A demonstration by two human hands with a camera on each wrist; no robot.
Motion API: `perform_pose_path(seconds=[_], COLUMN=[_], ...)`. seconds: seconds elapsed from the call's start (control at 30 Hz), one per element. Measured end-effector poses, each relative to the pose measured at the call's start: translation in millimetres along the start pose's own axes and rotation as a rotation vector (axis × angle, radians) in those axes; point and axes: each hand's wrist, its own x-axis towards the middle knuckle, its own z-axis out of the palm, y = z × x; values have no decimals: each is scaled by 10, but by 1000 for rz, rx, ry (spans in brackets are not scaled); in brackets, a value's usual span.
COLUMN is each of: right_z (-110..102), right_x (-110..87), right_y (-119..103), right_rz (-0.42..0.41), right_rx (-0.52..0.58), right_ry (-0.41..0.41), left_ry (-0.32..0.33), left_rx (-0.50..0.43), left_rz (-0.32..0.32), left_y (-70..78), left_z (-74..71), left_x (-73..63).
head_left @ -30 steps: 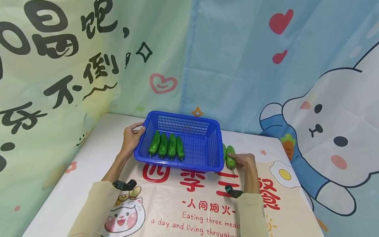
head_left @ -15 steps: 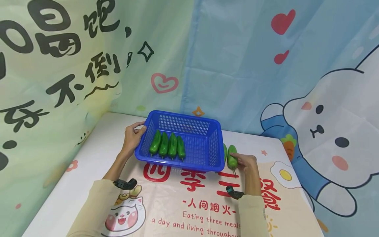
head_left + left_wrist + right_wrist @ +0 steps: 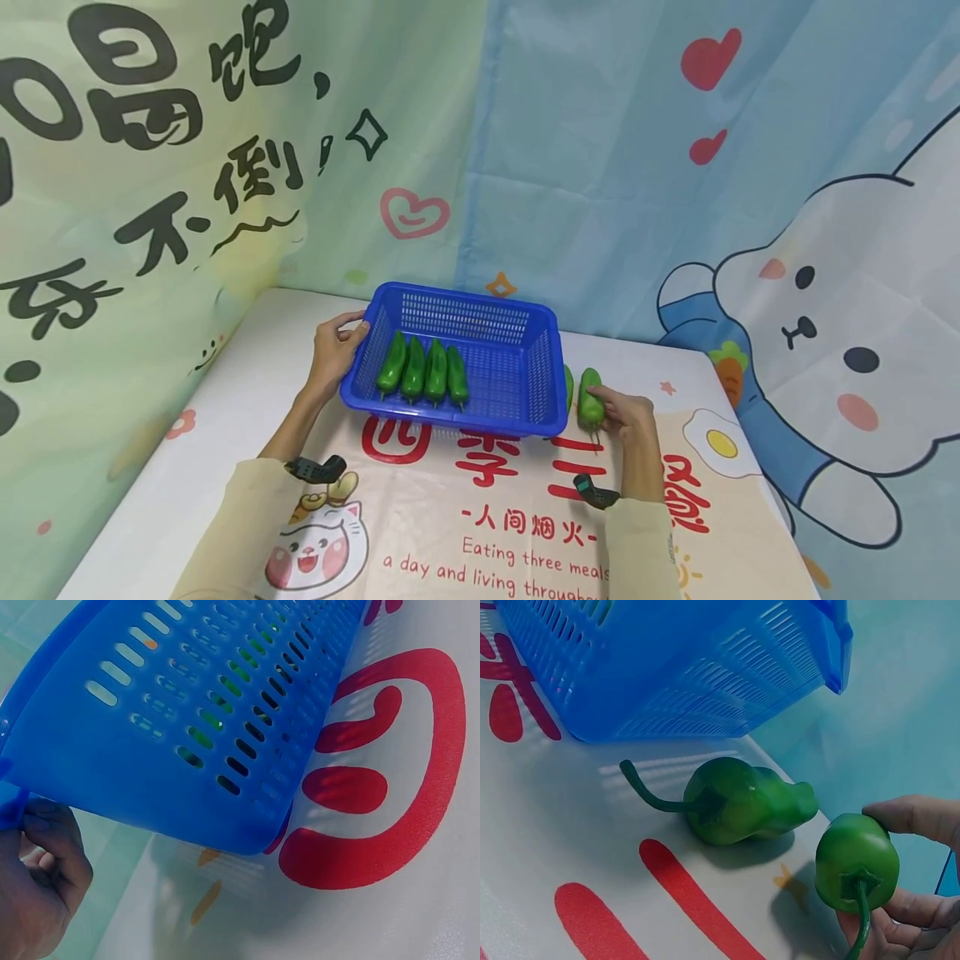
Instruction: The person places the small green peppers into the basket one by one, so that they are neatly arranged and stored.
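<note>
A blue plastic basket (image 3: 498,379) stands on the table with several dark green peppers (image 3: 413,368) in a row in its left half. My left hand (image 3: 332,354) grips the basket's left rim, thumb on top; in the left wrist view its curled fingers (image 3: 58,851) show beneath the rim. Between thumb and fingers, my right hand (image 3: 628,410) pinches a green pepper (image 3: 857,862), stem toward me, held just above the table. Another green pepper (image 3: 739,801) lies on the table beside the basket's right wall, which partly hides it in the head view.
A printed cloth (image 3: 450,508) with red characters and a cat drawing covers the table's front part. White tabletop (image 3: 630,354) shows to the right of the basket. Fabric curtains (image 3: 570,167) hang close behind and at the left.
The pepper in my right hand has shifted slightly to the right, widening the gap from the other pepper. My left hand and the basket stay in place.
</note>
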Motion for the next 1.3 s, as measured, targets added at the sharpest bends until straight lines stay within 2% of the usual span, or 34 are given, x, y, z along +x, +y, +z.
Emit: perform_pose_path(seconds=[0.53,1.03,1.3], right_z=[-50,-61,-77], right_x=[-34,-74,-182], right_y=[-79,-133,-210], right_rz=[-16,-89,-132], right_rx=[70,70,74], right_ry=[-25,-60,-67], left_ry=[4,2,4], left_rx=[-1,1,-4], left_rz=[4,5,5], left_y=[10,-3,-13], left_z=[-1,7,9], left_x=[3,7,29])
